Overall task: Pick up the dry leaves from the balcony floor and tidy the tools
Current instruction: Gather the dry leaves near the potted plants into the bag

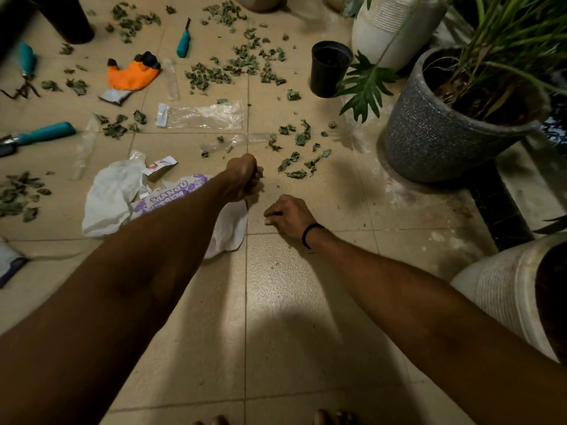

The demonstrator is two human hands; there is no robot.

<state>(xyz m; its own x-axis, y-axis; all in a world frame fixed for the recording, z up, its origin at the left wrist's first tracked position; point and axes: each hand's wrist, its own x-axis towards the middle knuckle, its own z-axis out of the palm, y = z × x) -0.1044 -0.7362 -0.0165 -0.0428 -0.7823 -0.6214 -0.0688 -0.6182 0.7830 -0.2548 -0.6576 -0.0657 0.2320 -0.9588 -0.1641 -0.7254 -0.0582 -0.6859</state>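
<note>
Dry green leaves lie scattered over the beige tiles: one patch (297, 164) just beyond my hands, a large spread (239, 61) farther back, another heap (18, 194) at the left edge. My left hand (242, 179) is a fist over the floor, and leaf bits show at its fingers. My right hand (287, 216), with a black wristband, hovers low beside it, fingers loosely curled with nothing seen in them. Teal-handled tools lie at the left (46, 132), the far left (26, 59) and the back (183, 44). An orange glove (132, 75) lies near them.
A crumpled white bag with purple print (110, 197) lies under my left forearm. Clear plastic wrappers (202, 115) sit mid-floor. A black pot (329, 69), a grey planter (445, 130) and white pots (380, 29) (503, 289) line the right side.
</note>
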